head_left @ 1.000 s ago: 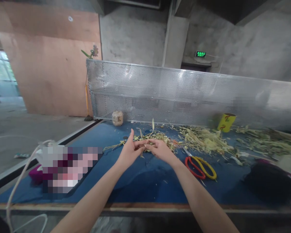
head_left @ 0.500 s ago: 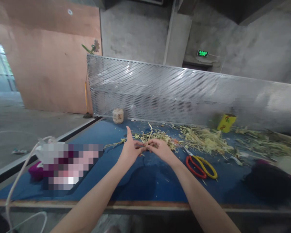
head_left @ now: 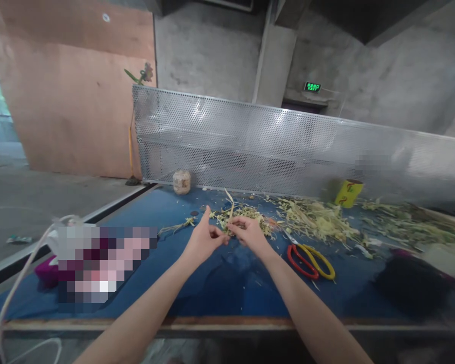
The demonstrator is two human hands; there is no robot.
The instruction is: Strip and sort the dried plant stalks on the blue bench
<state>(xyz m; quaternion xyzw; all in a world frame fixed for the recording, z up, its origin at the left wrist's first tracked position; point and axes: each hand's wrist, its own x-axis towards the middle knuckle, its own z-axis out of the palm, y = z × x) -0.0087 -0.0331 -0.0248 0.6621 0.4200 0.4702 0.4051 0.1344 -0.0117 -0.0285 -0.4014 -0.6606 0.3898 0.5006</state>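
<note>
Both hands are close together over the blue table (head_left: 220,298), in front of a small heap of pale yellow-green plant scraps (head_left: 263,218). My right hand (head_left: 248,233) is closed round a dry, pale plant stem (head_left: 231,202), whose upper end sticks up above the fingers. The fingertips of my left hand (head_left: 207,238) are pinched beside it, with the thumb or one finger raised; anything between them is too small to make out. Scissors (head_left: 311,261) with one red and one yellow handle lie to the right of my right hand.
A larger heap of plant strips (head_left: 318,220) spreads to the right, near a yellow can (head_left: 349,193). A whitish jar (head_left: 182,182) stands by the perforated metal screen (head_left: 227,136). Thin stems (head_left: 176,227) lie left of the hands. A dark bundle (head_left: 411,283) sits at right, a purple object (head_left: 47,271) at left.
The view has shifted slightly. My left fingertips have drawn a little apart from my right hand, and the upright stem now leans more to the left.
</note>
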